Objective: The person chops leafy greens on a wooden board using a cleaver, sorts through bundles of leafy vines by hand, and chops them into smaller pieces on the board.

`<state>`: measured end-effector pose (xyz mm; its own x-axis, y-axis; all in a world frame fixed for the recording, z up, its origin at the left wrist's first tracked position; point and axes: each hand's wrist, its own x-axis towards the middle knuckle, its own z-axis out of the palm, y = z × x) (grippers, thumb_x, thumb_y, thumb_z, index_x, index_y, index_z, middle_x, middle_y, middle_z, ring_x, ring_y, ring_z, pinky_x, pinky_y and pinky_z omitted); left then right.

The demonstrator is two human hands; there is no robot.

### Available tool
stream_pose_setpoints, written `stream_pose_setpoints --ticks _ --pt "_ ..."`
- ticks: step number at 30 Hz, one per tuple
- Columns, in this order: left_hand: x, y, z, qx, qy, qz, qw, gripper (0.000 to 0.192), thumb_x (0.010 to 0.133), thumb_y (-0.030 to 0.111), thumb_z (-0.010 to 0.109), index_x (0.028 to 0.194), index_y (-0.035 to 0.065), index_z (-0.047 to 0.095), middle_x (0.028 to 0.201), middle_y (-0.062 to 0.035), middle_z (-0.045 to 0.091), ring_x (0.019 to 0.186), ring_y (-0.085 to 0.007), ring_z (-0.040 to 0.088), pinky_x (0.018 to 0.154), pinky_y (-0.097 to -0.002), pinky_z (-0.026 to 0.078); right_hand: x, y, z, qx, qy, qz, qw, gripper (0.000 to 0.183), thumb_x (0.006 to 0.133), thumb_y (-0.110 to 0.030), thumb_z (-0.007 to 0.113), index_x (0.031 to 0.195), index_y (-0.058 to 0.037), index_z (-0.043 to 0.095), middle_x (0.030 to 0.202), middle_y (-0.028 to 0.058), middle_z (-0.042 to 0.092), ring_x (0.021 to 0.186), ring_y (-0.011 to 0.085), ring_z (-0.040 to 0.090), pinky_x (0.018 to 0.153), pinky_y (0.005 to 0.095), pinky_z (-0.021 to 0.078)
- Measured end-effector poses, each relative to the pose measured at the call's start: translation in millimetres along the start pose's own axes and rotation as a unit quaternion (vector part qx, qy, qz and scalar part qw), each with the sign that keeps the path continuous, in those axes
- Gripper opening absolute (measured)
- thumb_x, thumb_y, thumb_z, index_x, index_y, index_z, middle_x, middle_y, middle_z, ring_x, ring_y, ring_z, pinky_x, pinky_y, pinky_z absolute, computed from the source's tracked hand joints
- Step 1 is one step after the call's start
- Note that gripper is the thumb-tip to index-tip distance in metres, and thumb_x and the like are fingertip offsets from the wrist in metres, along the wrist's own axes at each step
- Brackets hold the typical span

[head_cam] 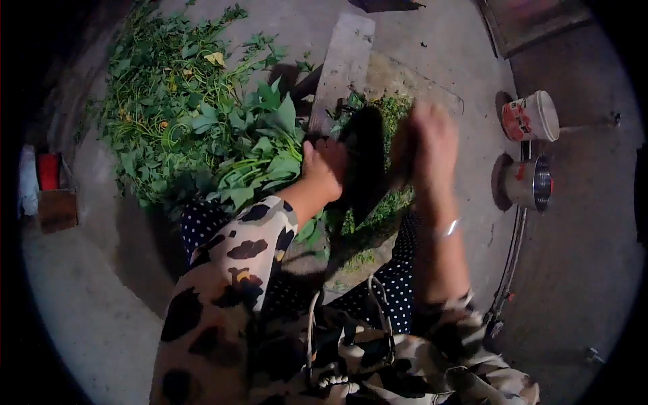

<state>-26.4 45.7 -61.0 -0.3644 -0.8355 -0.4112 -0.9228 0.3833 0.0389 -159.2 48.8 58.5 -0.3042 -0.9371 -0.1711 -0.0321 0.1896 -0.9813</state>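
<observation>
My left hand (324,164) is closed around a bunch of leafy green stems (276,162), holding it down on a wooden board (344,61). The leaves fan out to the left of my fist. On the right, my right hand (433,147) is raised and blurred by motion, its fingers curled around the handle of a dark-bladed knife (377,195). Blade and shadow run together, so the knife's exact outline is hard to tell. Finely chopped greens (397,114) lie under and beside the blade, heaped along the board's right side.
A large heap of leafy vines (157,111) covers the floor at the left. To the right stand a white-and-red plastic bucket (529,116) and a metal pot (529,183). A brown box (57,210) sits at the far left, near a red object (48,171).
</observation>
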Motion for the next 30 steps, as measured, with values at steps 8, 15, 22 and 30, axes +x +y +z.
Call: stream_pose_setpoints --ticks 8,15,22,30 --pt "-17.8 0.3 -9.6 -0.045 0.026 0.066 0.996 0.037 0.07 0.014 0.056 0.105 0.0018 0.053 0.107 -0.0181 0.048 0.107 -0.0302 0.041 0.095 -0.0436 0.026 82.7 -41.6 -17.4 0.051 -0.168 0.067 0.982 0.031 0.086 -0.029 0.056 0.067 -0.0055 0.051 0.053 0.0069 0.052 0.047 0.0189 0.051 0.046 0.03 0.04" --pt "9.4 7.3 -4.3 -0.04 0.009 0.002 0.999 0.03 0.081 0.032 0.055 0.1 0.0084 0.056 0.107 -0.0139 0.054 0.109 -0.0311 0.046 0.095 -0.0447 0.031 67.7 -30.4 0.4 0.111 -0.051 0.007 0.993 0.023 0.085 -0.022 0.059 0.074 -0.0052 0.048 0.059 0.0053 0.047 0.048 0.0139 0.046 0.043 0.0288 0.038" --pt "-13.7 0.2 -41.2 0.114 -0.106 0.131 0.979 0.059 0.07 0.032 0.066 0.123 0.0094 0.055 0.125 -0.0167 0.047 0.119 -0.0301 0.038 0.103 -0.051 0.019 38.2 -23.9 -22.5 0.142 -0.043 -0.017 0.989 0.022 0.086 -0.021 0.057 0.074 -0.0054 0.048 0.058 0.0056 0.048 0.044 0.0138 0.045 0.041 0.0278 0.038" --pt "-7.2 -12.2 -4.5 -0.029 0.104 0.085 0.99 0.029 0.073 0.015 0.057 0.1 0.0051 0.055 0.101 -0.0098 0.055 0.099 -0.0229 0.049 0.089 -0.0375 0.034 -50.3 62.5 -9.7 -0.007 -0.067 -0.095 0.993 0.019 0.079 -0.009 0.062 0.065 -0.0032 0.05 0.059 0.0012 0.048 0.057 0.0074 0.046 0.054 0.0232 0.0392"
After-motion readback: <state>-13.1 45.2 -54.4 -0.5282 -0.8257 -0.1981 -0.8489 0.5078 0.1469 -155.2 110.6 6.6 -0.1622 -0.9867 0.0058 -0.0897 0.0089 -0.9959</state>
